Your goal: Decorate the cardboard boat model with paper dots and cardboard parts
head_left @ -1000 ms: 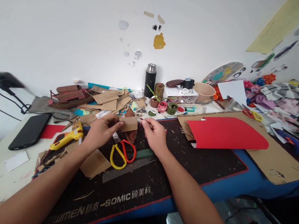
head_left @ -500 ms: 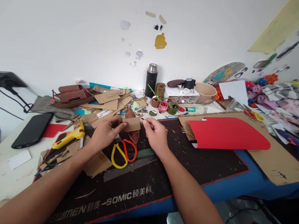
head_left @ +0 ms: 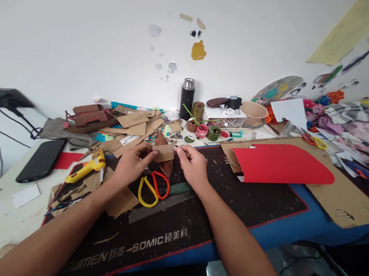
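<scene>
My left hand [head_left: 136, 162] pinches the left end of a small tan cardboard piece [head_left: 163, 153] between thumb and fingers. Close by its right edge, my right hand [head_left: 193, 165] is closed in a pinch. A thin dark tip shows at those fingertips, too small to name. Below the piece lies a brown, boat-shaped cardboard form [head_left: 166, 169] with pointed ends, its middle covered from view. Scissors [head_left: 153, 190] with one yellow and one red handle rest on the dark mat [head_left: 230, 207] just in front, their blades partly hidden by my left hand.
On the left are a yellow glue gun [head_left: 87, 167], a black phone-like slab [head_left: 42, 160] and cardboard scraps [head_left: 137, 124]. A brown model boat [head_left: 90, 117], a black thermos [head_left: 187, 98] and paint jars [head_left: 214, 133] stand behind. Red sheet [head_left: 283, 165] lies on cardboard at right.
The view has shifted very slightly. Both hands keep nearly the same pose around the cardboard piece, with no other visible movement.
</scene>
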Tool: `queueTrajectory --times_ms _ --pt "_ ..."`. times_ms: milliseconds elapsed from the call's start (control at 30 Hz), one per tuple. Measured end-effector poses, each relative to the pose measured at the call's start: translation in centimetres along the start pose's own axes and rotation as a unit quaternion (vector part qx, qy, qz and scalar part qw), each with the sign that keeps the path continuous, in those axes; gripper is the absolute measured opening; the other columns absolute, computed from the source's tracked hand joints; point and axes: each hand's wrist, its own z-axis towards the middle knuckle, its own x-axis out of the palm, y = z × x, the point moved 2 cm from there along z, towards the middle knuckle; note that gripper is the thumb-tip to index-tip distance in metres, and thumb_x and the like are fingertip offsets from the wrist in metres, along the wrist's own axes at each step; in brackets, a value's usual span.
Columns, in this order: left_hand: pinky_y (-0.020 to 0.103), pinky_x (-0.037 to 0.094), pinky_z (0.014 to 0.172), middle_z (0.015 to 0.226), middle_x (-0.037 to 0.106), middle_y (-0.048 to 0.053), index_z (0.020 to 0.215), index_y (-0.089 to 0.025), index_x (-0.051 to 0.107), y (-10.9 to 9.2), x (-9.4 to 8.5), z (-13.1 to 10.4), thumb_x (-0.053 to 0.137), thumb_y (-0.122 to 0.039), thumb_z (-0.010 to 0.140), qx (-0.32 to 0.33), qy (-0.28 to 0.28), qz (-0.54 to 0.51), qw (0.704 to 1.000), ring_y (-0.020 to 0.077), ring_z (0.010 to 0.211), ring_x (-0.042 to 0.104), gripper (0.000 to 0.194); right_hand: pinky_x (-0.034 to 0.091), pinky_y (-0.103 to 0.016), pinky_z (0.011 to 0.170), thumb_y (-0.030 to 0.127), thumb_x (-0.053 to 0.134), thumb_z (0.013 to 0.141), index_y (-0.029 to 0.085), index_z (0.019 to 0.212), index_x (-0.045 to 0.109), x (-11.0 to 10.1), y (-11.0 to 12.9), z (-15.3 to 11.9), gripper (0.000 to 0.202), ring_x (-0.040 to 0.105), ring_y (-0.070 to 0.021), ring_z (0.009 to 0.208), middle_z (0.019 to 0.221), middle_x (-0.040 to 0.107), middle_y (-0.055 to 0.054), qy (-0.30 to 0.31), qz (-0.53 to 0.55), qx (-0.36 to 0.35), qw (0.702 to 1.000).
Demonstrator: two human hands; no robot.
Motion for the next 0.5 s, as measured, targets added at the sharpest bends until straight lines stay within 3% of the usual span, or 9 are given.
queueTrajectory --times_ms 300,500 --pt "0.031 0.044 0.063 0.069 0.064 -0.002 0.076 -0.024 0.06 0.28 -0.38 0.34 0.07 -0.053 0.09 -0.04 -0.025 -0.086 0.995 0.0178 0.065 0.058 0.034 0.038 -0.027 0.055 0.048 0.061 0.101 0.021 0.094 0.073 -0.13 0.27 -0.05 0.03 0.05 -0.0154 0.057 0.066 0.06 0.002 -0.002 0.009 -0.003 1.0" --pt "0.031 0.042 0.062 0.067 0.062 -0.002 0.075 -0.024 0.06 -0.07 -0.43 0.3 0.07 -0.053 0.091 -0.027 -0.03 -0.066 0.997 0.0173 0.063 0.055 0.035 0.043 -0.027 0.058 0.048 0.061 0.102 0.021 0.095 0.074 -0.16 0.32 -0.13 0.031 0.059 -0.0177 0.065 0.071 0.066 -0.001 0.001 -0.001 -0.002 1.0"
